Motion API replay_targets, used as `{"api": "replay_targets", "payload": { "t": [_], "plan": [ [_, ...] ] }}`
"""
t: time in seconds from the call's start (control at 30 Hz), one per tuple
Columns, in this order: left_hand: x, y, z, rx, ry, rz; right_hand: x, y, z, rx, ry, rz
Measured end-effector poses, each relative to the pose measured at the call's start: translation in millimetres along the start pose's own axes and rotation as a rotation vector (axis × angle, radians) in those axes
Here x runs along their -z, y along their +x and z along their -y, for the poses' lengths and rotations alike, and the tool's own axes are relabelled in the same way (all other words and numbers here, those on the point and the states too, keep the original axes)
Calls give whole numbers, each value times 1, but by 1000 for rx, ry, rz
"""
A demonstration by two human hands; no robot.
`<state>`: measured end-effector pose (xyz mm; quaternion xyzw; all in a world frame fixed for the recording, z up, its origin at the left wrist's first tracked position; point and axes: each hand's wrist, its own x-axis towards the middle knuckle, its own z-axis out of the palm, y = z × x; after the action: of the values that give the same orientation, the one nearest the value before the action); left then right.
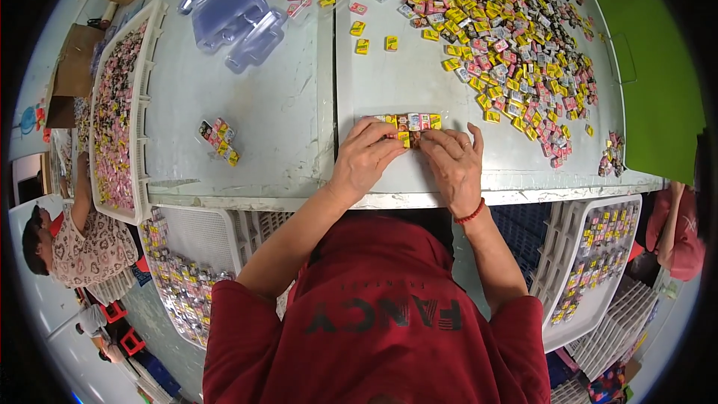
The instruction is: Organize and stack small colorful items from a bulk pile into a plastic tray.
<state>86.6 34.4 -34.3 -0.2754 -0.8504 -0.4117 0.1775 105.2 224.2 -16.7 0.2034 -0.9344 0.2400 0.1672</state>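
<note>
Near the front edge of the table lies a short double row of small coloured boxes [411,121], yellow, brown, pink and white, with what looks like clear plastic around them. My left hand [366,155] grips the left end, its fingers bent over the boxes and partly covering them. At the right, my right hand [455,161] has its thumb and fingers pressed together at a dark brown box in the lower row; the little finger sticks out. Farther left, a separate small group of boxes [218,141] in clear plastic lies on the table.
A large pile of loose boxes [516,67] spreads over the far right. Clear plastic trays [232,15] lie at the far left. A filled white crate [142,105] stands left; more crates [591,269] flank me below the table. Other people [82,247] sit at both sides.
</note>
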Motion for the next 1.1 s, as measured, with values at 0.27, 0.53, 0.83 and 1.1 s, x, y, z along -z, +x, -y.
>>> {"api": "replay_targets", "payload": {
  "t": [0.27, 0.53, 0.83, 1.1],
  "plan": [
    [0, -1, 4, -2, 1, 40, -1, 3, 4, 53, -53, 10],
    [7, -17, 2, -152, 242, 154, -7, -11, 19, 36, -123, 52],
    [25, -21, -9, -106, 207, 299, 6, -15, 11, 78, 92, 84],
    [15, 38, 15, -74, 170, 194, 11, -13, -19, -410, 164, -63]
  ]
}}
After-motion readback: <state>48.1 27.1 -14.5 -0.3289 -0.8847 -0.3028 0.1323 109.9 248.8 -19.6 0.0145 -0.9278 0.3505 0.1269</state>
